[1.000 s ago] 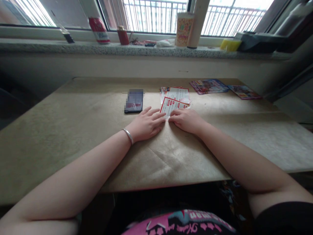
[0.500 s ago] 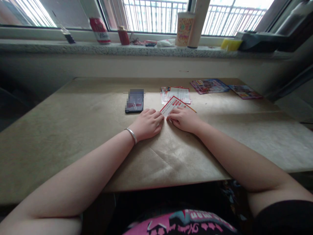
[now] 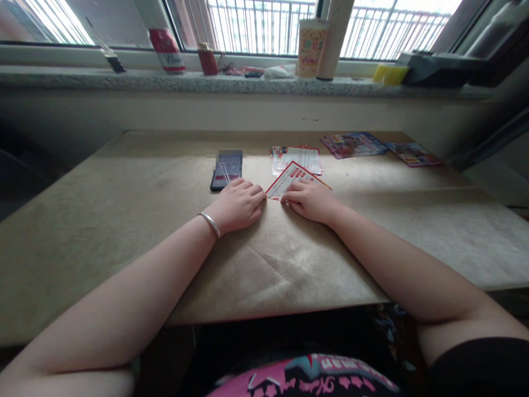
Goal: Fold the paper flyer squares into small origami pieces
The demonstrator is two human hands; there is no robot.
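Note:
A white card with a red border and red print [image 3: 283,182] lies on the table. It looks folded, with its straight edge toward me and a point facing the window. My right hand [image 3: 311,200] presses on its right part with curled fingers, covering some of the print. At the card's left corner, my left hand [image 3: 240,205] has its fingers bent and close together, fingertips touching the corner. A silver bangle circles the left wrist. Just beyond that hand lies a dark phone [image 3: 228,168], its lower right corner hidden by the knuckles.
Behind the folded card is a small pile of similar cards [image 3: 303,156]. Two groups of colourful cards [image 3: 357,144] lie at the far right of the table. The windowsill [image 3: 136,82] holds a red can [image 3: 167,51], a patterned cup [image 3: 311,49] and a yellow object [image 3: 390,74].
My left hand has slid left along the card's near edge to its left corner, closer to the phone, uncovering more of the card. My right hand has hardly moved.

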